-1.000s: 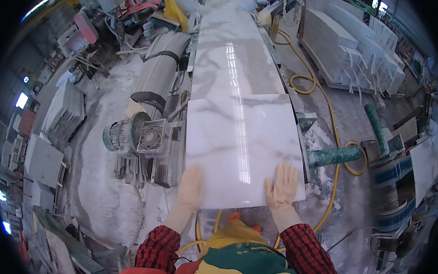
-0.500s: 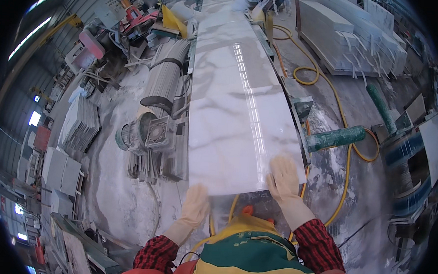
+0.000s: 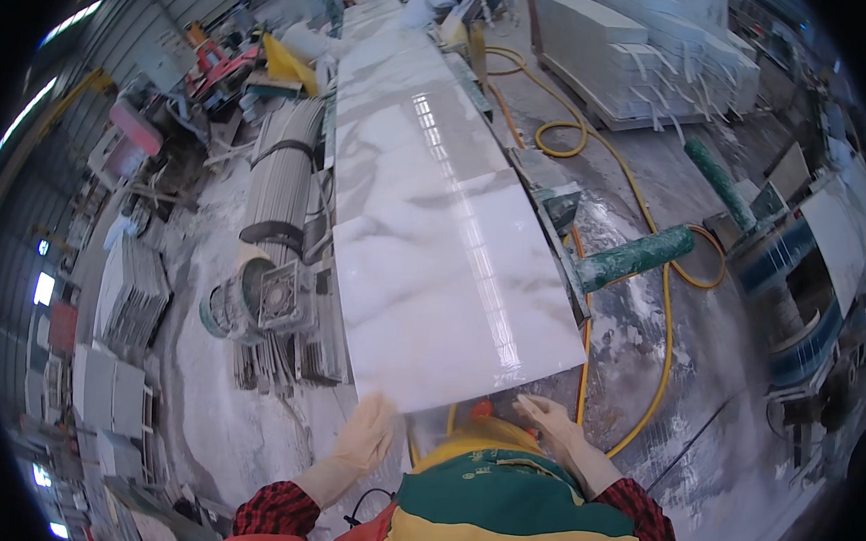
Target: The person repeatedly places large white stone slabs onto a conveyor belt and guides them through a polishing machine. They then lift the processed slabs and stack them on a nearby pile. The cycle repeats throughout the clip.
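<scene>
A glossy white stone slab (image 3: pixel 431 310) with grey veins lies flat on a long bench, its near edge just in front of my body. My left hand (image 3: pixel 366 433), in a pale rubber glove, is at the slab's near left corner, its fingers stretched up beside the edge. Whether it touches the slab is hard to make out. My right hand (image 3: pixel 554 425), gloved alike, is off the slab, a little below its near edge. Its fingers are extended toward the left, and nothing shows in them.
Beyond the slab, more veined stone (image 3: pixel 387 54) continues along the bench. A motor (image 3: pixel 278 296) and a bundle of long strips (image 3: pixel 286 162) stand left. On the right are a green roller (image 3: pixel 637 255), a yellow hose (image 3: pixel 665 334) on the wet floor, and strapped slab stacks (image 3: pixel 643 80).
My right hand has lifted off the slab's top and drawn back toward my body. My left hand stays near the corner. The view has shifted, so the scene sits further left.
</scene>
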`<state>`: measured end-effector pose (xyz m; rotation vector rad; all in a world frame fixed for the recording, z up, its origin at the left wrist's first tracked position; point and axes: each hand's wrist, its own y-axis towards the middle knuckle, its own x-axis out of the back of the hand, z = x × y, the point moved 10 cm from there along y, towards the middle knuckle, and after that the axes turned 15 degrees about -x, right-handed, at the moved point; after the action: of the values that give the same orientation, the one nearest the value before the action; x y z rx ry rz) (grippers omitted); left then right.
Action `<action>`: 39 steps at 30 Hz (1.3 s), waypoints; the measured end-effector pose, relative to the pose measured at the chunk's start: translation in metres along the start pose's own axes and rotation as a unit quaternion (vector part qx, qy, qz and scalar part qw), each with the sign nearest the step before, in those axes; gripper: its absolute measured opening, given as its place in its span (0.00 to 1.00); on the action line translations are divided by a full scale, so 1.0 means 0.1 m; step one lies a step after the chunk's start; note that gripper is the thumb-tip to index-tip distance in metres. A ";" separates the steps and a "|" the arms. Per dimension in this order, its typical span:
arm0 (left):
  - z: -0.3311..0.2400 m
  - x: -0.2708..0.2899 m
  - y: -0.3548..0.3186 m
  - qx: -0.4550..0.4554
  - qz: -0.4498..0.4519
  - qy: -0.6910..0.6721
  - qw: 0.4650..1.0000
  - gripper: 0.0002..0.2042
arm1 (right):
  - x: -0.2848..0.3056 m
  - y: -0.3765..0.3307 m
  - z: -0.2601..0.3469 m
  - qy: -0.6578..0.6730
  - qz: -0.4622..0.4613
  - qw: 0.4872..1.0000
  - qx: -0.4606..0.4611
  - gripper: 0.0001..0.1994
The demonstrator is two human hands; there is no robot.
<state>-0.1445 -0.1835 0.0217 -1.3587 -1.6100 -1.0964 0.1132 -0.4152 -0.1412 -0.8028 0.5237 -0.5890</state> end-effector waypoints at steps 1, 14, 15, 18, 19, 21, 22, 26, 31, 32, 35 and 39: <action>0.01 0.05 0.02 -0.014 0.015 -0.006 1.000 0.27 | -0.15 0.01 0.07 0.050 0.031 0.997 -0.042 0.29; 1.93 0.97 1.80 -0.071 -0.094 0.043 0.992 0.31 | -0.07 0.51 0.04 -0.290 -0.169 0.942 0.019 0.38; 2.22 1.00 1.98 -0.089 -0.106 0.078 0.987 0.34 | -0.13 0.38 0.14 -0.307 -0.179 0.935 0.008 0.40; 2.96 1.10 2.58 -0.099 -0.135 0.168 0.971 0.33 | -0.15 0.23 0.23 -0.341 -0.204 0.917 -0.021 0.43; 3.14 1.11 2.82 -0.072 -0.129 0.022 0.989 0.29 | -0.17 0.25 0.18 -0.352 -0.207 0.912 -0.031 0.44; 3.46 0.78 3.14 0.107 -0.050 -0.157 0.980 0.27 | -0.11 0.22 0.12 -0.388 -0.221 0.892 -0.065 0.43; 3.42 0.74 3.25 0.133 -0.002 -0.110 0.985 0.27 | -0.17 0.19 0.08 -0.409 -0.219 0.882 -0.081 0.43; 3.44 0.64 3.36 0.168 0.076 -0.007 0.983 0.33 | -0.30 0.17 -0.06 -0.231 -0.208 0.948 -0.065 0.35; 3.77 0.51 3.37 0.143 0.052 -0.023 0.988 0.35 | -0.66 0.25 -0.05 -0.006 -0.039 0.996 0.082 0.26; 3.85 0.51 3.37 0.140 0.045 -0.024 0.989 0.34 | -0.73 0.26 0.03 0.006 -0.019 0.996 0.090 0.25; 3.78 0.69 3.38 0.135 0.057 0.016 0.989 0.34 | -0.76 0.43 -0.09 0.183 -0.030 0.981 -0.049 0.26; 2.84 1.35 3.60 0.091 0.092 0.110 0.985 0.34 | -0.64 1.00 -0.44 -0.044 -0.054 0.996 0.048 0.26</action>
<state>0.1854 0.1541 0.0973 -1.1953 -1.3601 -0.9292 0.0682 -0.3395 -0.2321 -0.7660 0.3698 -0.6707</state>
